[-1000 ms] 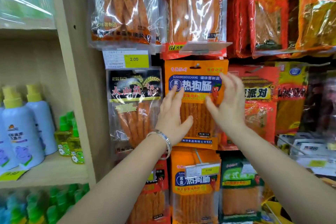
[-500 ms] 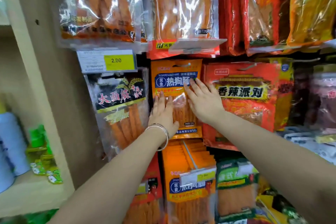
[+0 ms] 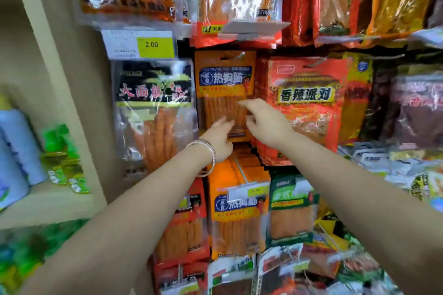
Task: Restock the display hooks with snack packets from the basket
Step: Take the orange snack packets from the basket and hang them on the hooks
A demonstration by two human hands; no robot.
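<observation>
Hanging orange packet (image 3: 224,79) upright, long axis vertical

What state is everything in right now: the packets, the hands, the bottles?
orange snack packet: hanging upright, front facing out.
left hand: open, fingers at the packet's lower edge.
right hand: open, fingers loosely bent at the packet's front.
red packet: hanging upright beside it.
lower orange packets: many hanging one behind another on one hook.
bottles: upright on the side shelf.

Hooks (image 3: 241,171) carry snack pkts (image 3: 225,79); shelf (image 3: 48,201) at left holds blue bottle (image 3: 19,148), green-capped bottles (image 3: 60,148).
</observation>
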